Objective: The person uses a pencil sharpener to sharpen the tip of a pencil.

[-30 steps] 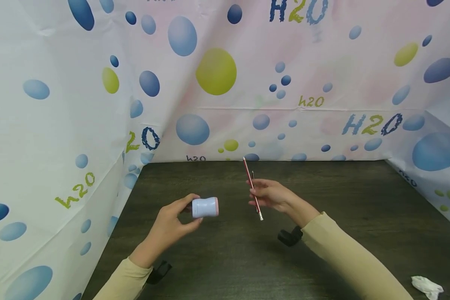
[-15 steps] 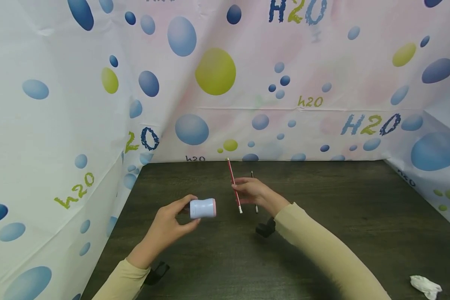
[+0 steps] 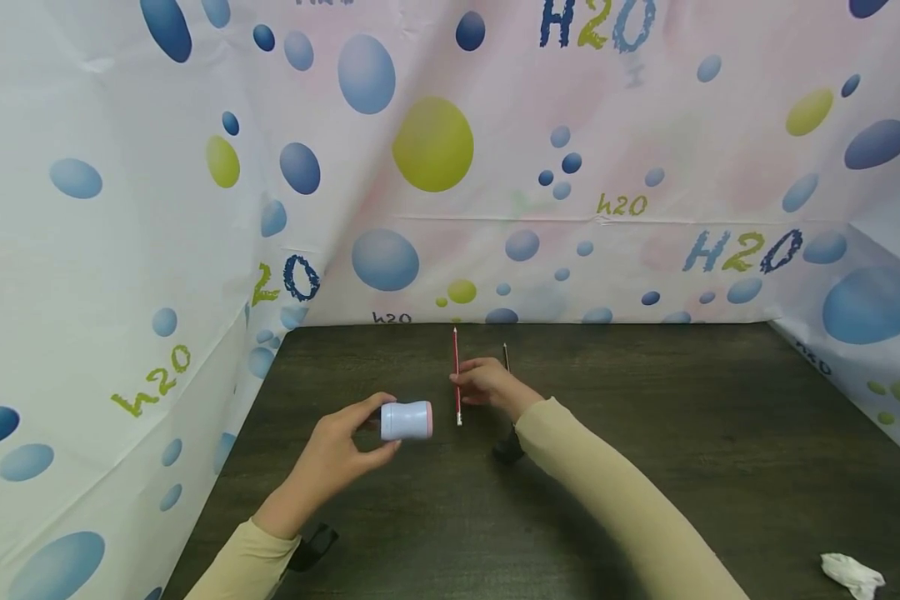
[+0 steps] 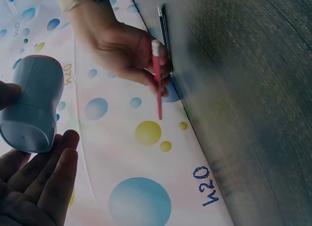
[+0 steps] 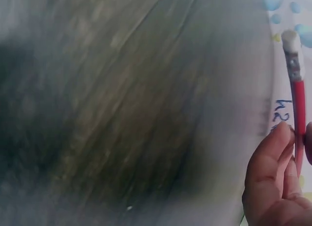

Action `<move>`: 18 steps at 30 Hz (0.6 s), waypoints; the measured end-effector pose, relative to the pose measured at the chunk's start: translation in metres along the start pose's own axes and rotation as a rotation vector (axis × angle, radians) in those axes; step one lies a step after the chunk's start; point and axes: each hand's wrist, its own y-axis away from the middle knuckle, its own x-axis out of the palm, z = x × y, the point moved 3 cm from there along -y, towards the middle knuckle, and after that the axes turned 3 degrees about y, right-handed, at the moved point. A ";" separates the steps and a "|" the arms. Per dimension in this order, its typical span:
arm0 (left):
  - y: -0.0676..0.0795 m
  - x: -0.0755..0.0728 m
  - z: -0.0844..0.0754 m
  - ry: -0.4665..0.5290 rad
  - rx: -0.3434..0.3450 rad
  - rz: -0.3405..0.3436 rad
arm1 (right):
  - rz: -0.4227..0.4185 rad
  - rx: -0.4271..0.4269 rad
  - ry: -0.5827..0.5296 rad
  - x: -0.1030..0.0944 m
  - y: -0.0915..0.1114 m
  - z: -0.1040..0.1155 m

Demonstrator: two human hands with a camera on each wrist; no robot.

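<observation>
My left hand (image 3: pixel 341 437) holds a small light blue canister (image 3: pixel 405 421), waisted and with a pink end, between thumb and fingers above the table. It lies sideways, its pink end facing right. To its right, my right hand (image 3: pixel 489 386) pinches a red pencil (image 3: pixel 456 367) near its middle. The pencil's white eraser end (image 5: pixel 291 43) points toward me and its tip points to the back of the table. A dark pencil (image 3: pixel 506 357) lies on the table just beyond the right hand, which covers part of it. Canister and red pencil are apart.
The dark wooden table (image 3: pixel 682 433) ends at a white backdrop (image 3: pixel 630 150) with blue and green bubbles at the back and sides. A crumpled white tissue (image 3: pixel 852 573) lies at the near right corner.
My right hand has moved left with the red pencil, away from the dark one, and the pencil has turned to point more straight back. The left hand stays nearly still with the canister.
</observation>
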 end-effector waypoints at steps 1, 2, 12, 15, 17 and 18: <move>0.000 0.000 0.000 -0.001 -0.001 0.000 | -0.006 -0.004 0.011 0.000 -0.002 -0.001; 0.000 0.000 0.000 -0.002 -0.002 -0.001 | -0.014 -0.008 0.026 0.001 -0.004 -0.001; -0.001 -0.002 -0.001 0.003 -0.047 0.034 | -0.079 -0.022 0.123 0.004 -0.011 -0.002; -0.001 -0.003 0.000 0.003 -0.050 0.035 | -0.083 -0.029 0.142 0.006 -0.020 -0.005; -0.001 -0.004 0.000 0.003 -0.056 0.035 | -0.073 -0.047 0.154 0.006 -0.029 -0.007; -0.001 -0.004 0.001 0.001 -0.059 0.035 | -0.073 -0.047 0.163 0.007 -0.031 -0.008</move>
